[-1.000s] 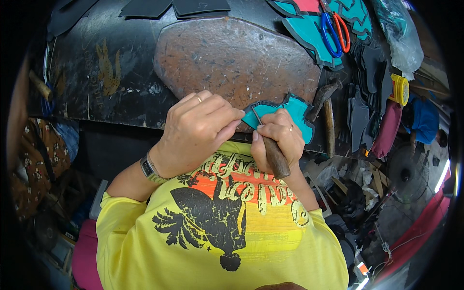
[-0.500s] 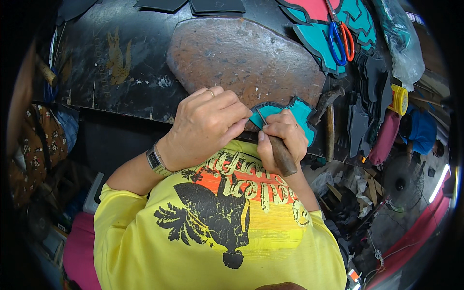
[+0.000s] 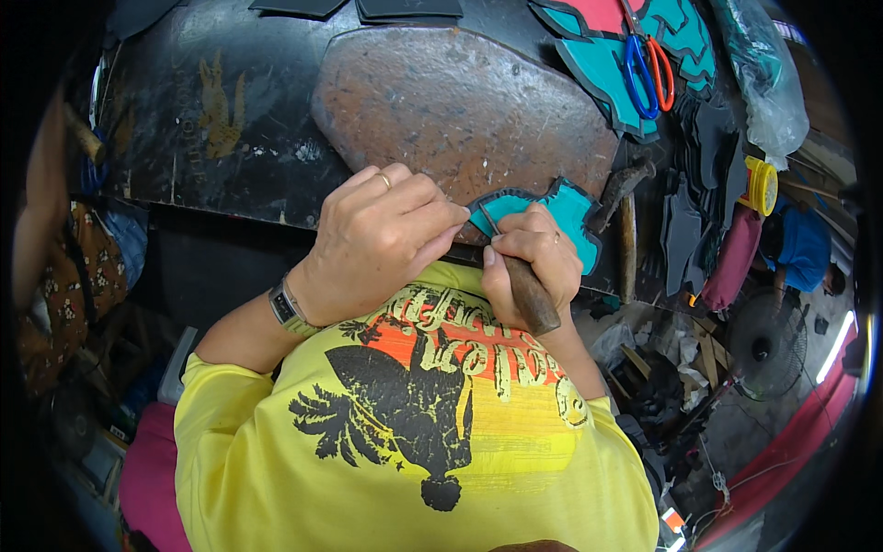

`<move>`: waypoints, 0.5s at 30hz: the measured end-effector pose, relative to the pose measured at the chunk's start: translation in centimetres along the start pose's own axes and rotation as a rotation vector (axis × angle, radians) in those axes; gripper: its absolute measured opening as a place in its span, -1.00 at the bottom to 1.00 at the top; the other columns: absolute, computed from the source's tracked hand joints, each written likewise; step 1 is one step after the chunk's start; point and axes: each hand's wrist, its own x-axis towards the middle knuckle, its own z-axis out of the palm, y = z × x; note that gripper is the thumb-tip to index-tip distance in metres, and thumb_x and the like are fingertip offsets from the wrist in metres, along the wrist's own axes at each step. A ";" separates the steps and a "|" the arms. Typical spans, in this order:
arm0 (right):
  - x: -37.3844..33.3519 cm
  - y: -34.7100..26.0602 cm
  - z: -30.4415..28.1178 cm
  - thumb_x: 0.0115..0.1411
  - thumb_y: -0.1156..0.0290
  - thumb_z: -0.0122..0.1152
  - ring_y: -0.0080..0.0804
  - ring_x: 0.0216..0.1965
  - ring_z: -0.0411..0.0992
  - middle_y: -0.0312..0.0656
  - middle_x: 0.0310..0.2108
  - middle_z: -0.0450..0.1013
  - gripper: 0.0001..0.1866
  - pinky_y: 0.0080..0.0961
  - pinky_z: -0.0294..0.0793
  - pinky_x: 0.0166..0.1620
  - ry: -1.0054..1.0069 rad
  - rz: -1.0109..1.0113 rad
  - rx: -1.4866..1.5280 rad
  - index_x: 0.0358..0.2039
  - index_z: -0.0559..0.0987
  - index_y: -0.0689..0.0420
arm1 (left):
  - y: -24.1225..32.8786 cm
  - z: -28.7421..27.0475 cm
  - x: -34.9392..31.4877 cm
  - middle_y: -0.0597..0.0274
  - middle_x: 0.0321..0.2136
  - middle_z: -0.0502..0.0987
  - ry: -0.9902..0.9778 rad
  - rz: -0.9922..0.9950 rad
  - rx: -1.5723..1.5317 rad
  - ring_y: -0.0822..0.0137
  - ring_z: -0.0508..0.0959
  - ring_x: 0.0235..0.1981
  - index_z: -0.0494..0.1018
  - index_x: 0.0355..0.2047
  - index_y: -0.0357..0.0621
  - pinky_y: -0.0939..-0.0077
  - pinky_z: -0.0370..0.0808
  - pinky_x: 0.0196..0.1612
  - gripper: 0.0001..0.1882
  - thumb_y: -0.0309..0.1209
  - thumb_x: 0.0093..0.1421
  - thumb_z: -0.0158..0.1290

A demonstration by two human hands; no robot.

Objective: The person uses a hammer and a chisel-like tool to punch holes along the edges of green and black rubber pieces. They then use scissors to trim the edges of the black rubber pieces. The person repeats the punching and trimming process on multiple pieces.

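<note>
Teal leather cut-out with a black edge (image 3: 552, 210) lies at the near edge of my dark, scuffed workbench (image 3: 202, 138), partly on the big rust-brown flat stone slab (image 3: 460, 110) and partly tucked under my fingers. Compared with a second ago, both of my hands have crept a little to the right along that edge, and the piece sits a touch more exposed at its right lobe; the grip itself looks the same. I take that to mean the cut or trim is advancing along the outline in small steps rather than starting or ending.

My left hand (image 3: 377, 241) is closed down, fingertips pinching and pressing the left end of the teal piece so it stays put. My right hand (image 3: 532, 256) is wrapped tight around the brown wooden handle of a small knife-like tool (image 3: 533, 296), whose thin metal shank runs up toward the leather.

What I cannot make out: the tool's tip and the exact spot where it meets the leather, since my thumb and knuckles cover it. The left part of the piece is hidden under my left fingers. A rusty hammer (image 3: 624, 221) lies just right of the work; further back, blue- and orange-handled scissors (image 3: 648, 69) rest on more teal pieces, cut off by the picture's rim.
</note>
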 end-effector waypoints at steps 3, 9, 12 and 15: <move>0.1 0.1 -0.3 -0.12 0.70 0.31 -0.20 -0.52 0.46 -0.05 -0.50 0.51 -0.80 -0.40 0.39 -0.44 0.071 0.097 0.152 -0.42 0.55 0.24 | -0.2 -0.1 -0.1 0.34 -0.42 0.52 -0.011 0.027 0.019 0.27 0.54 -0.34 0.62 -0.36 -0.07 0.38 0.45 -0.27 -0.85 -0.47 0.02 0.33; 0.2 0.4 -0.5 -0.11 0.68 0.31 -0.22 -0.51 0.47 -0.09 -0.51 0.50 -0.81 -0.36 0.42 -0.38 -0.008 0.050 0.119 -0.42 0.54 0.23 | -0.8 -0.6 0.0 0.31 -0.38 0.53 -0.055 0.102 0.043 0.27 0.55 -0.31 0.64 -0.29 -0.10 0.39 0.50 -0.22 -0.80 -0.47 0.03 0.32; 0.2 0.3 -0.6 -0.12 0.67 0.31 -0.21 -0.51 0.47 -0.10 -0.51 0.50 -0.80 -0.36 0.41 -0.39 -0.005 0.081 0.154 -0.43 0.54 0.22 | -0.8 -1.0 0.0 0.28 -0.36 0.53 -0.100 0.133 0.054 0.25 0.55 -0.27 0.64 -0.23 -0.14 0.37 0.53 -0.17 -0.77 -0.48 0.05 0.29; 0.4 0.3 -0.8 -0.13 0.67 0.32 -0.19 -0.50 0.47 -0.11 -0.50 0.50 -0.80 -0.35 0.41 -0.38 -0.001 0.110 0.215 -0.44 0.53 0.21 | -1.1 -1.4 -0.2 0.26 -0.32 0.54 -0.149 0.172 0.067 0.23 0.56 -0.22 0.63 -0.17 -0.18 0.35 0.54 -0.12 -0.72 -0.47 0.07 0.23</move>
